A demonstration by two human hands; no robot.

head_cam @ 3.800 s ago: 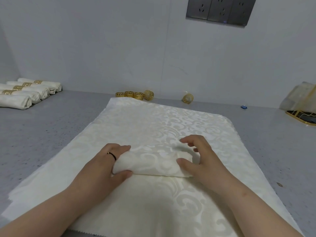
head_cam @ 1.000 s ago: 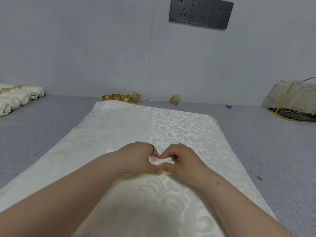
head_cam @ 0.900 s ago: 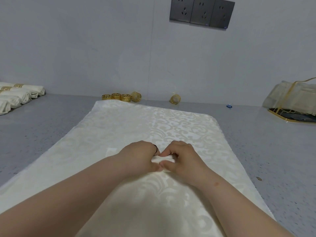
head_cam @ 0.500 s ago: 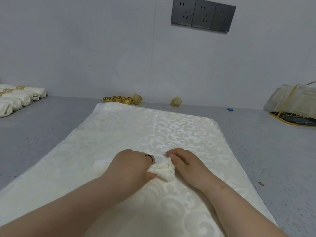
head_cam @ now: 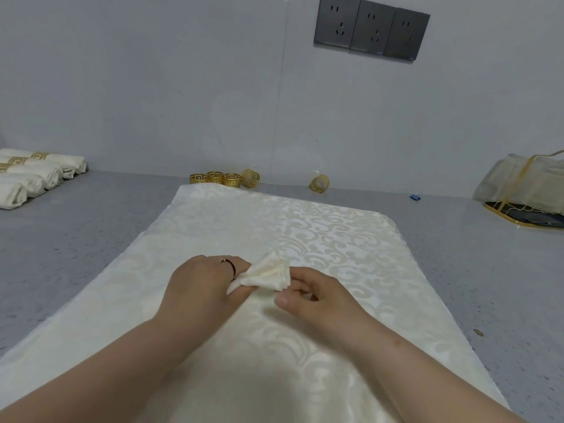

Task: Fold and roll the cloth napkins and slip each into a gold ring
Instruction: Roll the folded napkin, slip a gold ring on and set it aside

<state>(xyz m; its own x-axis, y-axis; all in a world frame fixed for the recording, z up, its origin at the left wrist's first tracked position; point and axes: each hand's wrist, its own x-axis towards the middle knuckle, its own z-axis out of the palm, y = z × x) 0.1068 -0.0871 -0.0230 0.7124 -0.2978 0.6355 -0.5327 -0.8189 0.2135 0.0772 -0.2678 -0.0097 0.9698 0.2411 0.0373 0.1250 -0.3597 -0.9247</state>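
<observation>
Finished rolls (head_cam: pixel 36 175) lie far left of the patterned cloth (head_cam: pixel 305 233). On that cloth, the left hand (head_cam: pixel 200 288) grips the rolled napkin (head_cam: pixel 265 274); the right hand (head_cam: pixel 317 296) pinches its fanned end with curled fingers (head_cam: pixel 285 300). Gold rings (head_cam: pixel 224 179) wait beyond the cloth.

- I see a grey speckled countertop (head_cam: pixel 91 239) running back to the wall.
- A cream patterned cloth (head_cam: pixel 305 233) lies spread flat on it in the middle.
- Ringed napkin rolls (head_cam: pixel 36 175) sit in a row at the far left.
- Four gold rings (head_cam: pixel 224 179) line the wall, one more ring (head_cam: pixel 319 183) apart to their right.
- A gold-framed holder (head_cam: pixel 528 193) stands at the far right.
- A small blue object (head_cam: pixel 414 196) lies near the wall.
</observation>
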